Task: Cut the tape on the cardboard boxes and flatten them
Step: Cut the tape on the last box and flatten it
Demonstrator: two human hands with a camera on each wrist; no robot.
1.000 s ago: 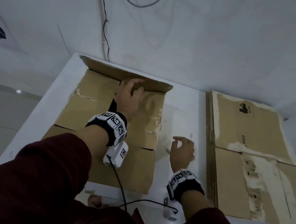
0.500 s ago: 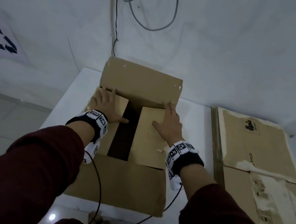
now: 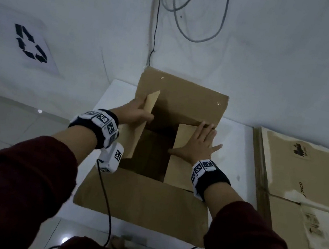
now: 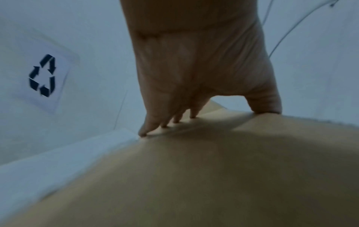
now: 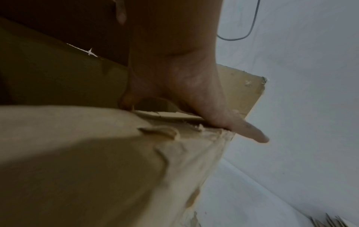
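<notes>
the near long flap (image 3: 143, 200) of the cardboard box (image 3: 186, 106) lay folded out toward the person, over the desk (image 3: 234, 152) edge; past it the box stood open on the desk, its dark inside showing between 2 short side flaps; the left hand (image 3: 137, 112) gripped the left flap (image 3: 137, 128), fingers (image 4: 153, 122) behind it and thumb in front, tipping it up and outward; the right hand (image 3: 196, 146) lay flat with straight, spread fingers (image 5: 250, 132) on the right flap (image 3: 182, 155), which sat roughly level over the opening, its outer skin torn where tape had seemingly come away; the far long flap (image 3: 183, 97) stood upright toward the wall; a stack of flattened boxes (image 3: 301, 178) lay well apart on the right; a recycling sign (image 3: 31, 43) and loose cables (image 3: 190, 10) were on the wall beyond; by my reading the tape on this top was already cut and the step in hand was opening the flaps; the next move likely called for folding both side flaps fully outward, then turning the box to reach the bottom seam, or pushing opposite corners together to collapse it
</notes>
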